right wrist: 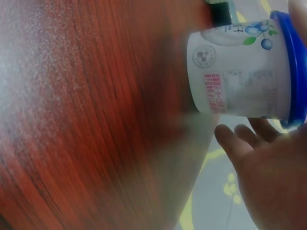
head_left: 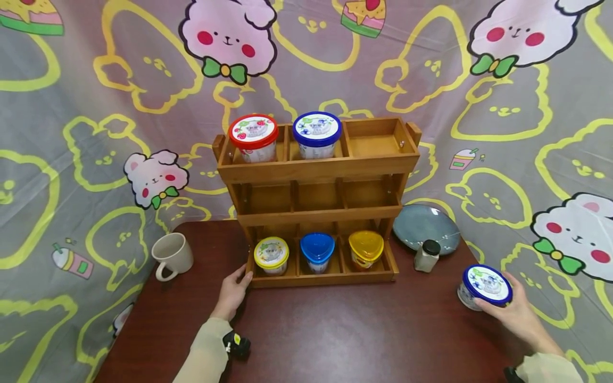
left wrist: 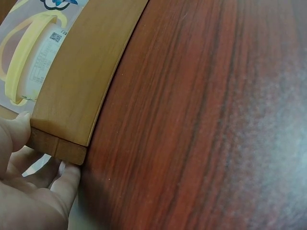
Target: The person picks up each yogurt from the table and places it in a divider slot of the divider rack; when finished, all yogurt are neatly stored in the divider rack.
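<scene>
My right hand [head_left: 519, 314] grips a round white tub with a blue lid [head_left: 487, 285] at the table's right side. Blueberries are printed on that tub's wall [right wrist: 240, 72], seen in the right wrist view. My left hand [head_left: 232, 290] holds the front left corner of a three-tier wooden rack [head_left: 316, 170], thumb on one side of the corner and fingers on the other [left wrist: 38, 187]. On the rack's top tier are a red-lidded tub [head_left: 254, 137] and another blue-lidded tub [head_left: 316, 134]. The bottom tier bears a yellow-lidded tub [head_left: 271, 255], a blue-topped cup [head_left: 317, 251] and a yellow-topped cup [head_left: 366, 249].
A beige mug [head_left: 172, 255] stands left of the rack. To the right are a grey-blue plate [head_left: 426, 229] and a small black-capped jar [head_left: 427, 256]. The dark red-brown table [head_left: 335, 330] narrows toward the back, with a patterned curtain [head_left: 306, 53] around it.
</scene>
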A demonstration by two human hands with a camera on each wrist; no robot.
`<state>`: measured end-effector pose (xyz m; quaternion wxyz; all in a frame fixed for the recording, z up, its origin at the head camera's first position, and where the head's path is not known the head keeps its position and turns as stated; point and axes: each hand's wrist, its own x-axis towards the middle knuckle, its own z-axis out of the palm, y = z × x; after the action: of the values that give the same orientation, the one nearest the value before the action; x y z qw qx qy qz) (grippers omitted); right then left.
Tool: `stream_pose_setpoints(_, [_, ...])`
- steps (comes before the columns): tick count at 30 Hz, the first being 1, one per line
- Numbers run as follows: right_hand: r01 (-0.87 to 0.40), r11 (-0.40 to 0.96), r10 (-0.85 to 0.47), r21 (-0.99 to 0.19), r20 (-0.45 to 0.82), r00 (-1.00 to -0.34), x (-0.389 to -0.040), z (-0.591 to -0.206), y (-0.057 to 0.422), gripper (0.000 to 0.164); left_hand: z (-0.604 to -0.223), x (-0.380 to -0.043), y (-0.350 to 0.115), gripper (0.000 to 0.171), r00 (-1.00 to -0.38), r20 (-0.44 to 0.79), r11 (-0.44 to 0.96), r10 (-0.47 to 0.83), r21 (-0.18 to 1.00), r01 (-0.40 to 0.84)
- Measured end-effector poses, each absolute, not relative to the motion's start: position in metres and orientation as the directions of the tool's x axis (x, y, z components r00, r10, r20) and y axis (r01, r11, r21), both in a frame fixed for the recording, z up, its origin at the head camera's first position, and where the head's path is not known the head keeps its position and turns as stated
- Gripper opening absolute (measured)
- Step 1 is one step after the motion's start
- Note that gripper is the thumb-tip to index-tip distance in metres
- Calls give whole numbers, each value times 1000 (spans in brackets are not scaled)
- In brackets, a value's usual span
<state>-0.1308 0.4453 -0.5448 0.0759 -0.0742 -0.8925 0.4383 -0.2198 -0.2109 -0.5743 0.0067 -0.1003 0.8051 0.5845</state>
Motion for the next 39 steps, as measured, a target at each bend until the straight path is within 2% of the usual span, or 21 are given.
stream_pose_setpoints(21, [62, 599, 274, -798, 132, -952, -132, -555, 444, 95, -570, -218, -209, 55, -979, -138, 297, -149, 938, -177])
stream_pose_setpoints(28, [160, 586, 321, -794, 47, -946, -123, -547, 438, 102, -570, -217, -208, 54, -979, -136, 298, -153, 938, -177])
stream_pose_setpoints(34, [150, 602, 320, -785, 65, -945, -105, -540, 421, 103, -571, -218, -208, 54, -978, -135, 299, -159, 937, -178])
stream_pose_setpoints(39, [166, 612, 288, -773, 22, -957, -91, -532, 399, 106, -572, -218, -209, 55, -977, -140, 298, -158, 937, -182])
